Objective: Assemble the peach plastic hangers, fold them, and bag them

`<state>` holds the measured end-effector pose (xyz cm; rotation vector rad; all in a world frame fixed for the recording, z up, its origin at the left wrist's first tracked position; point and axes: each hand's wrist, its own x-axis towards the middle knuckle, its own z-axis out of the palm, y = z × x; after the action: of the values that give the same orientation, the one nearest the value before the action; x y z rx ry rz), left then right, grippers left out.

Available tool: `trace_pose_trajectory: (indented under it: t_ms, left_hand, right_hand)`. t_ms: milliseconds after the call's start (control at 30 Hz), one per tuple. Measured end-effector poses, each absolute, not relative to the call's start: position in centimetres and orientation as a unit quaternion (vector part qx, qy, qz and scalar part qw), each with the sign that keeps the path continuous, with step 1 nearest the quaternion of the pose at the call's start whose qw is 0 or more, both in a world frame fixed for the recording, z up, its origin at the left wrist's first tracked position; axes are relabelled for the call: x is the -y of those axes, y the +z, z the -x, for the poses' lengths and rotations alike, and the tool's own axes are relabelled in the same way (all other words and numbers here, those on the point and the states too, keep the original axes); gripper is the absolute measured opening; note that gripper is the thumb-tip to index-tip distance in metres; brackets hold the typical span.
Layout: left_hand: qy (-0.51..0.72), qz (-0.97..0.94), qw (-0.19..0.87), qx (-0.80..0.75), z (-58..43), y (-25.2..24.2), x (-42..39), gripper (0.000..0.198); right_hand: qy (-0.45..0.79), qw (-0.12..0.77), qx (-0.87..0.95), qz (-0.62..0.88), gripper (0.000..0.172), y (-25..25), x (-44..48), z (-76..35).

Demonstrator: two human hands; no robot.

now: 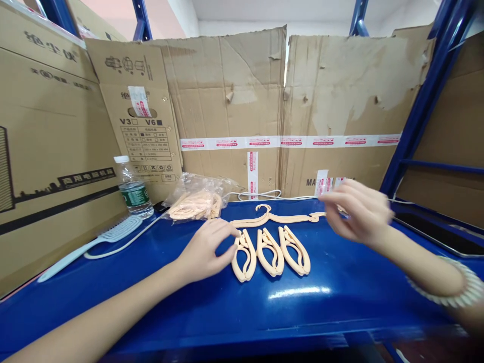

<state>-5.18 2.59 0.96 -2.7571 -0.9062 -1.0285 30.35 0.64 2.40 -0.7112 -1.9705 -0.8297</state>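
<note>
Three folded cream plastic travel hangers lie side by side on the blue table [333, 302]: the left folded hanger [239, 271], the middle folded hanger [280, 264] and the right folded hanger [305, 262]. Behind them an unfolded hanger [289, 219] lies flat, its hook pointing away from me. My left hand [207, 249] is beside the left folded hanger and the unfolded hanger's left end, thumb and forefinger apart; whether it touches either is unclear. Over the unfolded hanger's right end hovers my right hand [357, 209], blurred by motion, its fingers bent and partly hidden.
A clear plastic bag [196, 199] of more hanger pieces lies at the back left. Near it are a water bottle [135, 194], a light blue hairbrush [117, 232] and a white cable [128, 244]. A dark phone-like slab [438, 234] lies far right. Cardboard [227, 111] walls the back.
</note>
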Motion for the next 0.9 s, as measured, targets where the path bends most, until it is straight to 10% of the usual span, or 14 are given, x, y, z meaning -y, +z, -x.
trace_pose_trajectory:
  t_ms: [167,900]
  left_hand:
    - [-0.316,0.844,-0.073,0.427,6.9,0.7,-5.3,0.017]
    - [-0.274,0.803,-0.154,0.506,6.5,-0.8,-6.3,0.015]
  right_hand:
    - [-0.131,0.341,0.838,0.405,0.021,1.0,-8.4,-30.8]
    - [-0.073,0.23,0.873,0.423,0.028,-2.7,-9.4,-31.5]
